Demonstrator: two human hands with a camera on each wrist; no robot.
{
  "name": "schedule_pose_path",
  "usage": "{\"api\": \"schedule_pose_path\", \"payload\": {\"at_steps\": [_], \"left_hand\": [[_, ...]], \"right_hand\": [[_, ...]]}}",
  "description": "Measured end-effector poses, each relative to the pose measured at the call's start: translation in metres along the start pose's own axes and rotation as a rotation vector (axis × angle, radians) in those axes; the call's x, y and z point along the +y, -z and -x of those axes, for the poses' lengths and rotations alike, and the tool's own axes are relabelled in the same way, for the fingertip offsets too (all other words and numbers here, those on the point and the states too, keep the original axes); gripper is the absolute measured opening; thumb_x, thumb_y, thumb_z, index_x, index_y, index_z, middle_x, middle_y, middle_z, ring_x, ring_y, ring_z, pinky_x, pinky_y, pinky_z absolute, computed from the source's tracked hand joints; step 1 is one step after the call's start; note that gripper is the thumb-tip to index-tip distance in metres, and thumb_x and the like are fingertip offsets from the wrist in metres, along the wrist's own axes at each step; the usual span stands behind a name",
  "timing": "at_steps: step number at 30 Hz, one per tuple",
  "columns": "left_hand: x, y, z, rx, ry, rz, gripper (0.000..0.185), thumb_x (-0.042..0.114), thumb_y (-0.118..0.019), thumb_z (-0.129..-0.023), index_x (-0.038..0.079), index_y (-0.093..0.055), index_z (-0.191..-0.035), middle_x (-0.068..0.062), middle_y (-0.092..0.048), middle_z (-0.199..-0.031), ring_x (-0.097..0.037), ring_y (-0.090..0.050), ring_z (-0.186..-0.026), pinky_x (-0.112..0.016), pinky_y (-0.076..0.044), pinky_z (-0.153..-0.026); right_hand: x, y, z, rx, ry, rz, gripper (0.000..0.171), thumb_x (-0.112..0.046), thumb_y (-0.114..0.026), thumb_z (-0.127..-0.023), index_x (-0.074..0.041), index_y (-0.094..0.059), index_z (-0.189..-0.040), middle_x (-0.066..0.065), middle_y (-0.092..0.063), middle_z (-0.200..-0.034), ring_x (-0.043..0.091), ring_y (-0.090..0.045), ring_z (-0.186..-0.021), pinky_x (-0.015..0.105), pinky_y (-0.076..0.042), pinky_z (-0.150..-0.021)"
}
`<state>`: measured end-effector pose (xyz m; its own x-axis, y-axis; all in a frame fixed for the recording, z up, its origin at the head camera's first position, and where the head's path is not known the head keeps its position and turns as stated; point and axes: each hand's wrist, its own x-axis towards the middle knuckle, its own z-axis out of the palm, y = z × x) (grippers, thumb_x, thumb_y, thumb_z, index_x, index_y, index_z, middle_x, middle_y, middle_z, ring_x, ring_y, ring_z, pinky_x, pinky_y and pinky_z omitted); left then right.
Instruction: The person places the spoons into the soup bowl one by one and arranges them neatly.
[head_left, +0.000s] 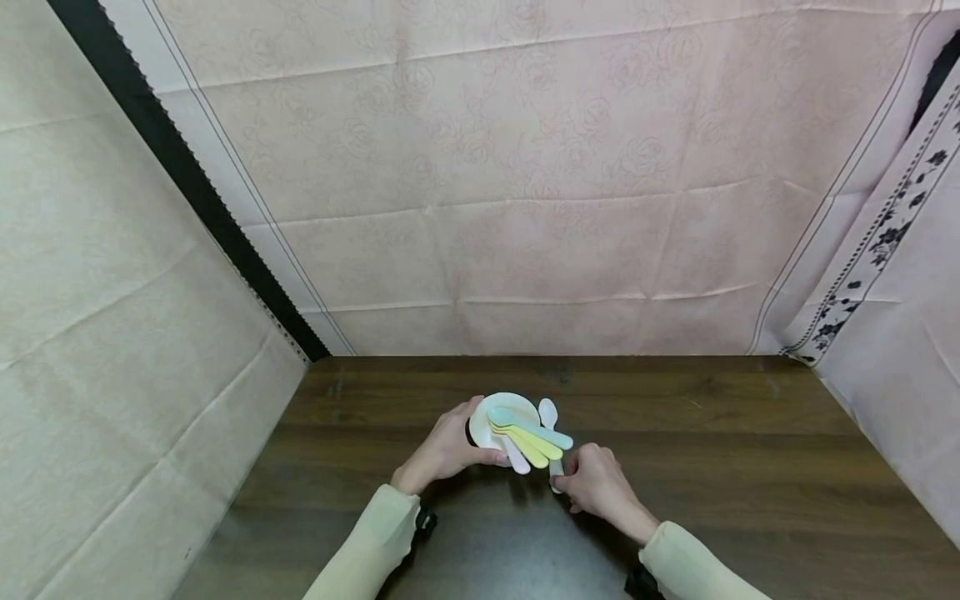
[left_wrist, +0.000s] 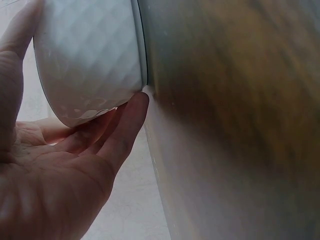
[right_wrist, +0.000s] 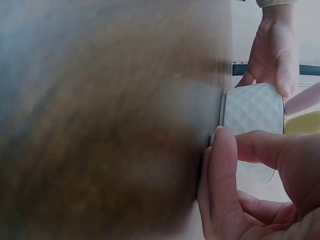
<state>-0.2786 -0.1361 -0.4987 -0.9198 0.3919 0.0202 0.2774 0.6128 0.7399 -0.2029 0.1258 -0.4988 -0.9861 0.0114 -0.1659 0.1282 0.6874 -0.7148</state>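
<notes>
Left hand (head_left: 447,451) grasps the white bowl (head_left: 504,412) holding 4 pastel spoons (head_left: 529,437); right hand (head_left: 594,483) pinches a white spoon (head_left: 550,421) beside it.

The bowl (head_left: 510,410) is white, its outer wall embossed with a quilted diamond pattern. The spoons fanned over its rim are pastel: one pale teal (head_left: 534,429), one yellow (head_left: 529,447), one pale pink (head_left: 516,457), and beside them a white spoon (head_left: 551,417). The tabletop (head_left: 712,450) is dark brown with wood grain. The far cloth (head_left: 525,167) is pale pink with a faint rose print; the right cloth (head_left: 885,242) carries a black floral border. The sleeves (head_left: 375,542) are cream.
</notes>
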Motion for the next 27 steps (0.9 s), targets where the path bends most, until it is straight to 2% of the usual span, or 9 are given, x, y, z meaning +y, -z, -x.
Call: {"api": "schedule_pose_path", "payload": {"at_steps": [5,13,27], "left_hand": [[-0.0005,-0.0002,0.0002,0.001,0.006,0.005,0.114,0.044,-0.098,-0.080,0.000,-0.038,-0.167,-0.025,-0.045,-0.170,-0.044,-0.046,-0.157,-0.062,-0.043,-0.125],[-0.0007,-0.0006,0.0001,0.004,-0.002,0.005,0.114,0.044,-0.098,-0.080,-0.001,-0.039,-0.167,-0.025,-0.046,-0.170,-0.044,-0.047,-0.156,-0.061,-0.044,-0.125],[-0.0007,-0.0017,0.0000,0.004,0.010,-0.006,0.114,0.045,-0.098,-0.080,0.001,-0.039,-0.167,-0.025,-0.045,-0.171,-0.044,-0.046,-0.157,-0.061,-0.043,-0.126]], "right_hand": [[-0.0005,-0.0014,0.0007,0.016,0.007,-0.009,0.040,-0.010,-0.085,-0.090,-0.012,-0.062,-0.058,0.000,-0.064,-0.051,0.009,-0.066,-0.043,0.028,-0.053,-0.049],[-0.0006,-0.0035,-0.0013,-0.005,-0.009,-0.055,0.041,-0.008,-0.083,-0.091,-0.012,-0.060,-0.057,0.002,-0.063,-0.052,0.010,-0.066,-0.043,0.029,-0.057,-0.050],[0.0017,-0.0034,-0.0009,-0.024,0.011,-0.088,0.042,-0.006,-0.080,-0.094,-0.012,-0.058,-0.059,0.002,-0.063,-0.053,0.010,-0.065,-0.044,0.027,-0.055,-0.049]]}}
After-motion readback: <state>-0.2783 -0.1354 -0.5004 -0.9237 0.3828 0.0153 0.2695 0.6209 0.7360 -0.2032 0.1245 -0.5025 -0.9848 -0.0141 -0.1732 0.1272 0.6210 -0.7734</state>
